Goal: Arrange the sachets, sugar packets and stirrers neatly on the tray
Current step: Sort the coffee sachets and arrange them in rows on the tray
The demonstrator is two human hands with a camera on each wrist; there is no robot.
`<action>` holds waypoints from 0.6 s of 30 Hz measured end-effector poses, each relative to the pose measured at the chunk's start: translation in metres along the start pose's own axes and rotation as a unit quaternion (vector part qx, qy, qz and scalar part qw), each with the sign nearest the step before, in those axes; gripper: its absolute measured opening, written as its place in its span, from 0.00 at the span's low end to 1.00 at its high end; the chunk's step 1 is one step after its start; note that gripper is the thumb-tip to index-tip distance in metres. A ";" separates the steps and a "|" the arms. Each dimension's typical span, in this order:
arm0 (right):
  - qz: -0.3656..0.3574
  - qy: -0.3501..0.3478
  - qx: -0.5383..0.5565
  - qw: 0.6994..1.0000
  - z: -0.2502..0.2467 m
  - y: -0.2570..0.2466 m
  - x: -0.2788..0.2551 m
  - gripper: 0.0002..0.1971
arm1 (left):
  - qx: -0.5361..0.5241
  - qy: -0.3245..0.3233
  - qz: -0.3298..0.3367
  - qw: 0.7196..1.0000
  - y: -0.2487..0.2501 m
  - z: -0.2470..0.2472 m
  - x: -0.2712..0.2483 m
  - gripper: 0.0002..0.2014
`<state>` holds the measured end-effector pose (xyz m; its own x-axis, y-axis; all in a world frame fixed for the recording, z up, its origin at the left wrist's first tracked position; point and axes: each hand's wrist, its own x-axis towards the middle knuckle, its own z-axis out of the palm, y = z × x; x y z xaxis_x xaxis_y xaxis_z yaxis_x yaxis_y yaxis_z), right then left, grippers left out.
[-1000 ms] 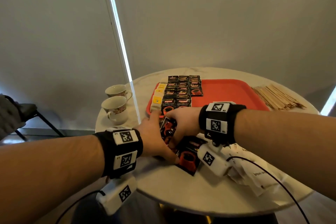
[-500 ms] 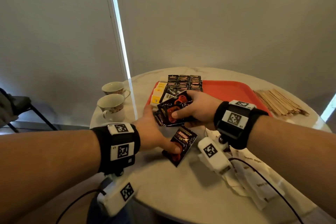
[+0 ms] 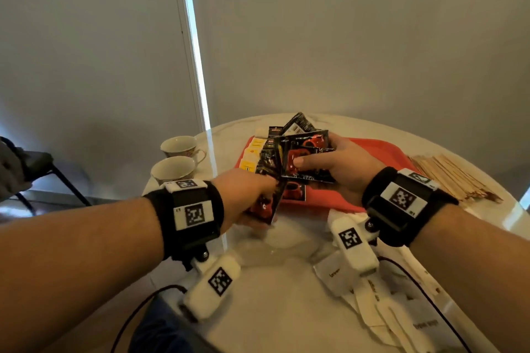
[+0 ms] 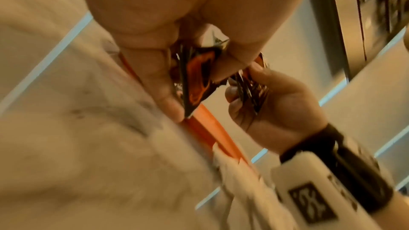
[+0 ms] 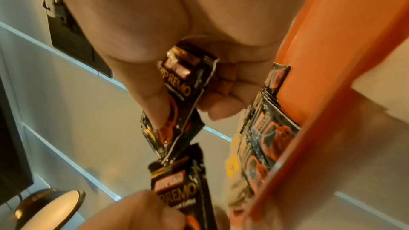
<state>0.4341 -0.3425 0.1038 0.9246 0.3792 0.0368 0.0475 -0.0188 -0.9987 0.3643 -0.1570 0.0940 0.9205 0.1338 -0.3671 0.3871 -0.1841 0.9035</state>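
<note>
My right hand (image 3: pixel 311 162) grips a fanned bundle of black coffee sachets (image 3: pixel 305 152) above the near left part of the red tray (image 3: pixel 378 152), thumb pressed on top. In the right wrist view the bundle of black coffee sachets (image 5: pixel 177 97) sits between thumb and fingers. My left hand (image 3: pixel 258 198) pinches a single black sachet (image 3: pixel 265 205) just over the tray's front edge; this single black sachet (image 4: pixel 197 80) hangs edge-on in the left wrist view. Rows of black sachets and yellow packets (image 3: pixel 252 153) lie on the tray's left side. Wooden stirrers (image 3: pixel 450 178) lie on the table right of the tray.
Two teacups (image 3: pixel 176 159) stand at the table's left edge. White paper sugar packets (image 3: pixel 401 312) are heaped on the round marble table (image 3: pixel 272 295) at the near right, under my right wrist. A chair (image 3: pixel 25 169) stands at the far left.
My right hand has carried the sachet bundle up and away, over the tray. My left hand has lifted the last loose black sachet off the table toward the tray's front edge.
</note>
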 end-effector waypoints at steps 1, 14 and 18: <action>-0.010 0.014 0.026 1.000 -0.002 -0.002 0.002 0.21 | -0.074 0.006 0.008 0.997 0.004 0.001 0.004 0.13; -0.076 0.122 0.135 0.980 -0.009 -0.018 0.045 0.16 | -0.376 -0.049 0.099 0.920 0.056 0.047 0.072 0.19; -0.074 0.120 0.138 0.980 -0.016 -0.012 0.061 0.17 | -0.373 -0.115 0.126 0.912 0.067 0.054 0.091 0.27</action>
<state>0.4959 -0.3336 0.1189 0.9791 0.1303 0.1561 0.1142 0.2830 -0.9523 0.4770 -0.2096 0.1097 0.9953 -0.0446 -0.0864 0.0967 0.5438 0.8336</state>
